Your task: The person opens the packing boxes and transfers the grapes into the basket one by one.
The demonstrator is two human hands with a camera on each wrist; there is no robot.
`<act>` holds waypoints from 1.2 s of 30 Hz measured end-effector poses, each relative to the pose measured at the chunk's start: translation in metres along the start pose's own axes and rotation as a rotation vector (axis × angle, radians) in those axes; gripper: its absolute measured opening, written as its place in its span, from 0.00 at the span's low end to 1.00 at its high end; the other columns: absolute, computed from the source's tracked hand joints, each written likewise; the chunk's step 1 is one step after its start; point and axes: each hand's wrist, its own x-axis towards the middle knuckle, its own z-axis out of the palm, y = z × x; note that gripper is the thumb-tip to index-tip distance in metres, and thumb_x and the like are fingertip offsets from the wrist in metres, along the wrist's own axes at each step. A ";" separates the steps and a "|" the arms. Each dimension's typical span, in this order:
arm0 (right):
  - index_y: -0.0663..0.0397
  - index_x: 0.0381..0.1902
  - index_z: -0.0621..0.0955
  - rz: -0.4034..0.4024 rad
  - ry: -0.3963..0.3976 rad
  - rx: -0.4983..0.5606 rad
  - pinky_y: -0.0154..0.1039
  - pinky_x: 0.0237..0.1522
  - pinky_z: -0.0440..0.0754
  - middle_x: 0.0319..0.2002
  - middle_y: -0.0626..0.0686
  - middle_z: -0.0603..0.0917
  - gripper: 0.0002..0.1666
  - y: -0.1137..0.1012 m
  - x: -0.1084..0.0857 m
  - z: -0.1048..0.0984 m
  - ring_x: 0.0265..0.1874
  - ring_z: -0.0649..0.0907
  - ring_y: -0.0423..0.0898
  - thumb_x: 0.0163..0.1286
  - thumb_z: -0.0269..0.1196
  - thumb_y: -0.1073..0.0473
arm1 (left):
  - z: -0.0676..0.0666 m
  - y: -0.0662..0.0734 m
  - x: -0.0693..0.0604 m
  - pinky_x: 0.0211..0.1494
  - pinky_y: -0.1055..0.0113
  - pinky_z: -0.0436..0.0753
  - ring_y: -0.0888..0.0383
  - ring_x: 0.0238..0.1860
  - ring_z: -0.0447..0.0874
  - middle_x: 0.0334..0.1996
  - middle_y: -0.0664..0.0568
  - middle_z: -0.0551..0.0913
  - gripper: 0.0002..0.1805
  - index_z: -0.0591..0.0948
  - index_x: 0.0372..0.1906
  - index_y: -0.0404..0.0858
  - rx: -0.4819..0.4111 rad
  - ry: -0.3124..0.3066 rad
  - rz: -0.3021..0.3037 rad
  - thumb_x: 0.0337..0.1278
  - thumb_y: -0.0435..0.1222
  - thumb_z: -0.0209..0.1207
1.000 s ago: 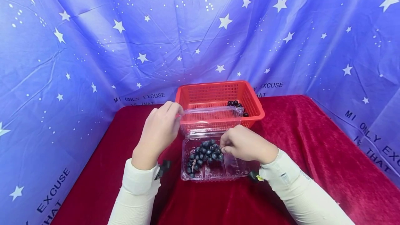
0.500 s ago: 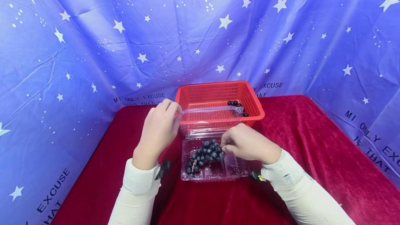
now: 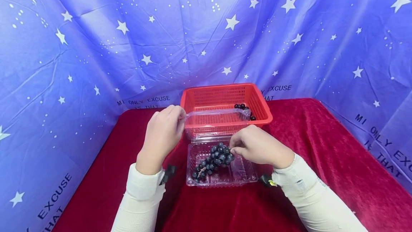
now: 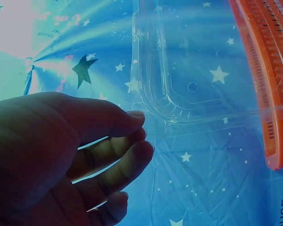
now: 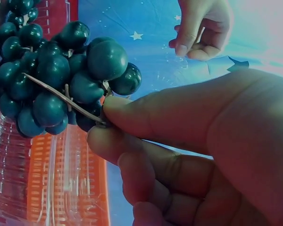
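A bunch of dark grapes (image 3: 216, 158) lies slantwise in a clear plastic clamshell box (image 3: 243, 178), its right end raised. My right hand (image 3: 257, 146) pinches the bunch's stem between thumb and forefinger, plainly seen in the right wrist view, where the grapes (image 5: 52, 70) hang beside the fingertips. At the box's raised clear lid (image 3: 219, 115), my left hand (image 3: 164, 135) pinches the left corner. In the left wrist view the lid's corner (image 4: 165, 110) meets the thumb and fingertips of that hand (image 4: 85, 150).
Behind the lid stands a red plastic basket (image 3: 225, 90), with several dark grapes (image 3: 241, 106) at its right end. A dark red cloth (image 3: 309, 135) covers the table. A blue star-patterned curtain (image 3: 206, 38) hangs around the back and sides.
My right hand has moved slightly up and to the right, drawing the right end of the grape bunch with it. My left hand stays at the lid's corner.
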 end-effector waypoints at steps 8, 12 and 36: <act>0.39 0.29 0.88 -0.003 0.033 -0.028 0.34 0.36 0.82 0.27 0.32 0.84 0.08 0.000 -0.003 -0.006 0.26 0.78 0.30 0.63 0.71 0.61 | -0.002 0.001 0.001 0.33 0.53 0.79 0.48 0.30 0.83 0.29 0.50 0.84 0.06 0.82 0.35 0.39 0.012 -0.025 -0.038 0.56 0.26 0.65; 0.40 0.30 0.88 0.005 0.041 -0.018 0.33 0.34 0.81 0.27 0.33 0.84 0.07 -0.002 -0.004 -0.009 0.25 0.78 0.30 0.64 0.72 0.61 | -0.003 0.001 0.001 0.34 0.53 0.79 0.48 0.31 0.84 0.30 0.49 0.85 0.06 0.82 0.35 0.39 0.014 -0.030 -0.046 0.55 0.26 0.65; 0.42 0.34 0.90 -0.011 0.140 -0.026 0.33 0.34 0.82 0.30 0.35 0.87 0.04 0.000 -0.012 -0.026 0.26 0.79 0.29 0.63 0.74 0.59 | -0.005 0.002 0.001 0.30 0.57 0.76 0.54 0.24 0.77 0.24 0.53 0.81 0.06 0.81 0.32 0.41 0.004 -0.036 -0.049 0.54 0.27 0.65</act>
